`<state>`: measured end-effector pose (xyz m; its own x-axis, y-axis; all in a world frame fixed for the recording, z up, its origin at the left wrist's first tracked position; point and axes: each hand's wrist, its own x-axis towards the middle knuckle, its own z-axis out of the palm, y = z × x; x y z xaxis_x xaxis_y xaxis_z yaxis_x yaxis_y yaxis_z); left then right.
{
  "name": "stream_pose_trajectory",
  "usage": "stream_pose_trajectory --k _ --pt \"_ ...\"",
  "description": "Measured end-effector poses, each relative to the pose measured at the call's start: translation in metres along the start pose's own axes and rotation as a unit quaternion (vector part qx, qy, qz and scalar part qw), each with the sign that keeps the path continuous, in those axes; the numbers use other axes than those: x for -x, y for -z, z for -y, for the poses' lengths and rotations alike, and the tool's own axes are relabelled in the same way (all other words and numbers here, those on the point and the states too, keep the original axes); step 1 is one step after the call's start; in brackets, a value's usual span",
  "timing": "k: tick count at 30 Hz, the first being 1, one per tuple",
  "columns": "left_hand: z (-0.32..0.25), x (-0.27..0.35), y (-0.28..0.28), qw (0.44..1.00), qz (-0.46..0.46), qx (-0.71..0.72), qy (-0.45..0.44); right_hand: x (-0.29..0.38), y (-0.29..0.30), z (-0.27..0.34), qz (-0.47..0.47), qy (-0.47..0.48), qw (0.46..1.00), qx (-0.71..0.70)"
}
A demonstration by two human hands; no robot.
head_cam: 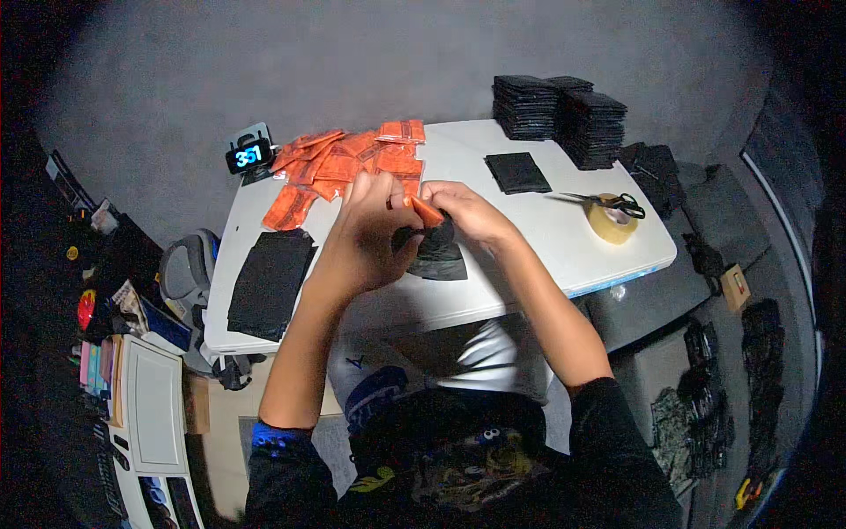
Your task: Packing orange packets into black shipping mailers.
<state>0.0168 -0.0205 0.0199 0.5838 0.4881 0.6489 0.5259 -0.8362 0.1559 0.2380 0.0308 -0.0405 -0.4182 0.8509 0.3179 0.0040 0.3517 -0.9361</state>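
My left hand [370,228] curls its fingers and thumb around a folded orange packet [428,213] above the white table. The packet touches the mouth of a black plastic bag [437,258], which hangs below my hands. Beside it, my right hand [466,210] pinches the upper edge of the same bag; its fingertips are partly hidden. Just beyond my hands lies a heap of orange packets [337,159] in clear wrapping. A flat pile of black bags [272,284] rests left of my left forearm.
Tall stacks of black packages [525,109] stand at the table's far right, with a single black package [517,173] nearer. Black-handled scissors [628,205] lie across a tape roll [611,228]. A lit phone [250,157] leans on a stand at the far left corner of the table [529,258].
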Motion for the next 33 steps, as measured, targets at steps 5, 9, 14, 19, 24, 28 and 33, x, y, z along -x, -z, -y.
stream_pose_trajectory --k 5,9,14,19,24,28,33 --pt "0.016 0.012 0.003 0.999 -0.018 0.034 0.003 0.000 -0.002 -0.013 0.029 0.023 0.999 -0.010" --pt "0.018 0.015 -0.006 0.997 -0.056 0.029 0.051 0.008 -0.001 -0.015 -0.053 0.030 0.998 0.006" --pt "0.039 0.026 -0.024 0.773 0.075 0.489 0.398 0.012 -0.042 0.033 -0.129 0.173 0.941 0.259" --pt "0.034 0.043 -0.056 0.588 0.073 0.687 0.421 0.022 -0.069 0.020 -0.134 0.234 0.870 0.413" --pt "0.028 0.052 -0.088 0.516 -0.085 0.724 0.450 0.042 -0.078 -0.022 -0.104 0.222 0.849 0.468" --pt "0.043 0.059 -0.111 0.552 -0.174 0.679 0.452 0.043 -0.085 -0.024 -0.113 0.224 0.864 0.436" --pt "0.056 0.057 -0.080 0.821 0.062 0.437 0.363 0.034 -0.066 -0.013 -0.210 0.133 0.933 0.261"
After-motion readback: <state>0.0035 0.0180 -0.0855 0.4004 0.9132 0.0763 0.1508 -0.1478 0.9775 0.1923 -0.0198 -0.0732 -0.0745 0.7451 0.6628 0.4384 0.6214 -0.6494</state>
